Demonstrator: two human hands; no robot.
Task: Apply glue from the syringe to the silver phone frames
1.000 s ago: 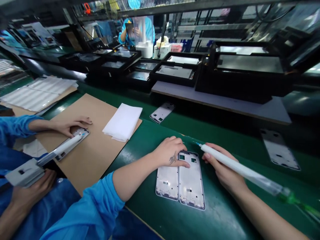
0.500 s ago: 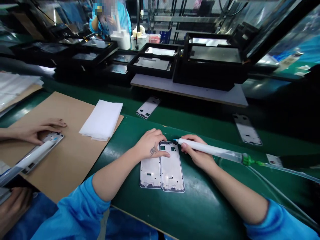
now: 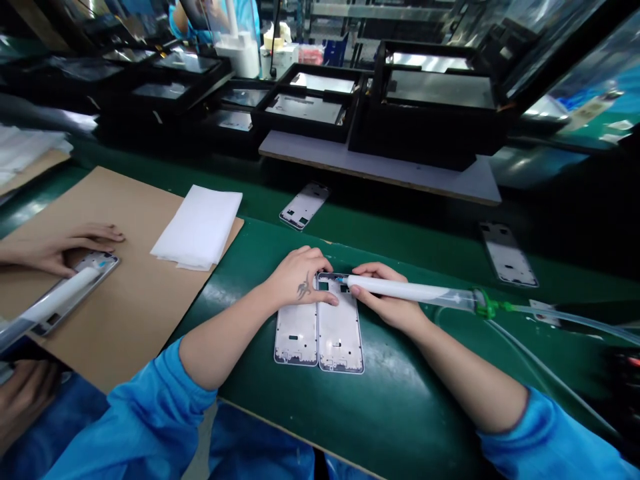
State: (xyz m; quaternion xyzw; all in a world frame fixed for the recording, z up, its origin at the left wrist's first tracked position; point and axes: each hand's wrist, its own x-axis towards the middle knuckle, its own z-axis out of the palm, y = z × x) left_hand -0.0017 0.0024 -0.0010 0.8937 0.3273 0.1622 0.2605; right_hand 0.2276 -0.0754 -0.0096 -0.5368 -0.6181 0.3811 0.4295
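Note:
Two pale metal phone frames lie side by side on the green mat, a left phone frame [image 3: 296,337] and a right phone frame [image 3: 341,333]. My left hand [image 3: 299,280] rests over their upper part, thumb stretched onto the right frame and fingers curled at its top edge, holding it down. The left frame's top is hidden under this hand. In my right hand [image 3: 383,293] is a white-filled dispensing syringe [image 3: 415,289], gripped near its front end. Its thin blue tip touches or hovers just above the top of the right frame; I cannot tell which.
A clear hose [image 3: 565,317] trails right from the syringe. Further phone frames lie beyond the mat, one [image 3: 305,205] ahead and one [image 3: 509,253] right. White sheets [image 3: 200,227] sit on brown cardboard [image 3: 145,300], where a co-worker's hand [image 3: 65,247] steadies another frame. Black trays [image 3: 425,133] stand behind.
The syringe tip has moved left and slightly down, from beside the right frame's top corner to over its upper part. My left hand keeps its place on the frames. The view has shifted slightly.

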